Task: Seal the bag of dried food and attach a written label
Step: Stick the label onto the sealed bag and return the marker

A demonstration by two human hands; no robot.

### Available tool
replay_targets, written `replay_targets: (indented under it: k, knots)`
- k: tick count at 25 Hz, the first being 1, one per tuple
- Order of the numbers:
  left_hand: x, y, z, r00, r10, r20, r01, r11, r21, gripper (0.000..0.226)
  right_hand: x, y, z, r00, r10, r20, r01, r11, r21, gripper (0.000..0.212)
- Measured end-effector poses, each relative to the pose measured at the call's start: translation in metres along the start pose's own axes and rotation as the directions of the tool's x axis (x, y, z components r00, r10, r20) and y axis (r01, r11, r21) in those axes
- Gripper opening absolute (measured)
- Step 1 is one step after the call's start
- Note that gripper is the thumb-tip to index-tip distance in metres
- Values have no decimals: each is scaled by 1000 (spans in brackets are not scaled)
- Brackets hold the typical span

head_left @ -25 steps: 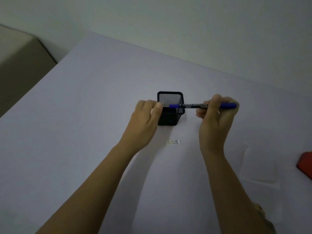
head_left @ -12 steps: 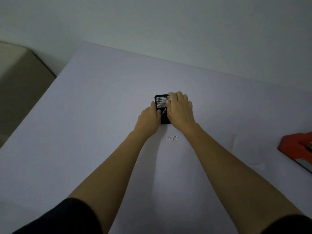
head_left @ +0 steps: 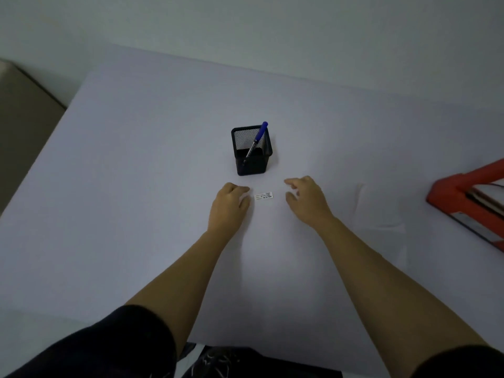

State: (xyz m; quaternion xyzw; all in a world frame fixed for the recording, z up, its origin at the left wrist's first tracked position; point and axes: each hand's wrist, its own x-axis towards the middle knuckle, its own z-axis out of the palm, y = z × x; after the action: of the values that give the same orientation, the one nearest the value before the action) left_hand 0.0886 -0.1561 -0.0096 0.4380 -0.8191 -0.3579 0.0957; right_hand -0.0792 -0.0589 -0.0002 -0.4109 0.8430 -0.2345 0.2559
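The label (head_left: pixel 264 196) lies flat on the bench (head_left: pixel 136 186), just in front of the black mesh pen holder (head_left: pixel 252 159), with dark writing on it that is too small to read. It sits between the two hands. The left hand (head_left: pixel 229 205) has its fingers loosely curled with the tips just beside the label's left edge, and its grip is empty. The right hand (head_left: pixel 305 203) is a little further off on the other side, with its fingers relaxed and slightly spread, and it also holds nothing. A blue pen (head_left: pixel 257 140) leans in the holder.

The label looks like a small, thin slip that is very light and limp, so it would probably bend or flutter if lifted carelessly. Because it lies flush with the bench, a pinch from above would likely slide off. A fingertip or nail under one short edge, followed by a light pinch at that corner, seems the safer hold. If the back is sticky, it should be touched as little as possible.

To the right, a faint pale outline may be the clear bag (head_left: pixel 381 211), though this cannot be told for sure. If it is the bag, it is likely soft and slippery. A red device (head_left: pixel 461 197) sits at the bench's right edge.
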Motion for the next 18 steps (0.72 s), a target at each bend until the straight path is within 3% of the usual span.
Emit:
replay_targets:
  k: [4,7,10,18]
  knots:
    - [1,1,13,997,3,83,-17,985,170,34,0,1,24,992,-67,103,80,989,-124,47]
    - [-2,0,18,999,17,34,-22,983,180,29,-2,0,36,997,-66,45,73,983,-166,45]
    - [-2,-2,21,999,40,4,-40,976,214,26,-5,0,39,996,-88,-21,84,986,-146,36]
    - [-1,-3,29,999,29,-16,-22,953,301,27,1,0,41,996,-81,-30,81,997,8,19]
